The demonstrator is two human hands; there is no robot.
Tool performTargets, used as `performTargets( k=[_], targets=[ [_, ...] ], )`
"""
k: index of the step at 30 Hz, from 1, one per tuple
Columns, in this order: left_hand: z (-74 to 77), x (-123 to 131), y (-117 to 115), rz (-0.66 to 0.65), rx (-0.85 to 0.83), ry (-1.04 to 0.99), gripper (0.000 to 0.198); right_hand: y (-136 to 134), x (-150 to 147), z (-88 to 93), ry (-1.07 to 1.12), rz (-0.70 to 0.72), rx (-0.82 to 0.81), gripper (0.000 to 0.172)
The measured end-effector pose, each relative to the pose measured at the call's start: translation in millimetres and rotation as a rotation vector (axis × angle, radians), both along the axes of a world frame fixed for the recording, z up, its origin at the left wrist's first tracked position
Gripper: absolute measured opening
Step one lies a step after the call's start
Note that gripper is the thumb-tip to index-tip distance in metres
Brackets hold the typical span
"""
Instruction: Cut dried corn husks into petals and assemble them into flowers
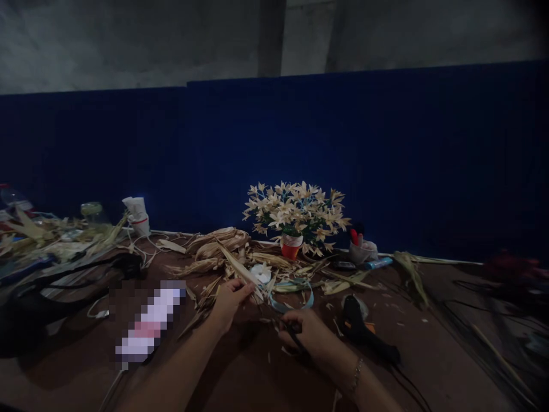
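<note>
My left hand (231, 298) is closed, thumb and fingers pinched on a pale dried corn husk (237, 265) that slants up and to the left. To its right, my right hand (300, 331) is curled around a dark-handled tool (295, 336); its working end is too dim to make out. Between and just beyond both hands lie a white roll of tape (260, 273) and a loop of light blue ribbon (309, 297). Behind them stands a bunch of husk flowers (295, 212) in a red and white cup (291, 246).
A black glue gun (364, 329) with a cord lies right of my right hand. A blurred-out bright screen (152, 323) is at left. Heaped husks (218, 246) spread behind my hands. A small pot (362, 250) holds red-handled items. Dark wires (484, 337) lie far right.
</note>
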State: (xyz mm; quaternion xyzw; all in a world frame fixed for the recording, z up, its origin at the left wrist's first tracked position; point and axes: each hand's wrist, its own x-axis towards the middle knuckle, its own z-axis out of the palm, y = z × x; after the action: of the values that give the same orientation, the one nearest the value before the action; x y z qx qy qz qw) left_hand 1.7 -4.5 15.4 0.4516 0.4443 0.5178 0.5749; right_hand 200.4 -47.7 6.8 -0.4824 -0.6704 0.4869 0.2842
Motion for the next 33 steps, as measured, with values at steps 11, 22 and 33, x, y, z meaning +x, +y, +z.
performTargets(
  k=[11, 22, 33],
  targets=[
    [-0.8, 0.5, -1.0, 0.015, -0.021, -0.039, 0.026, 1.9, 1.9, 1.8, -0.068, 0.008, 0.096, 0.009],
    [-2.0, 1.4, -2.4, 0.0, -0.029, -0.081, 0.026, 2.4, 0.4, 0.7, -0.079, 0.013, 0.111, 0.006],
    [2.3, 7.1, -6.8, 0.019, -0.068, -0.183, 0.023, 2.0, -1.3, 2.3, -0.037, -0.016, 0.102, 0.011]
  ],
)
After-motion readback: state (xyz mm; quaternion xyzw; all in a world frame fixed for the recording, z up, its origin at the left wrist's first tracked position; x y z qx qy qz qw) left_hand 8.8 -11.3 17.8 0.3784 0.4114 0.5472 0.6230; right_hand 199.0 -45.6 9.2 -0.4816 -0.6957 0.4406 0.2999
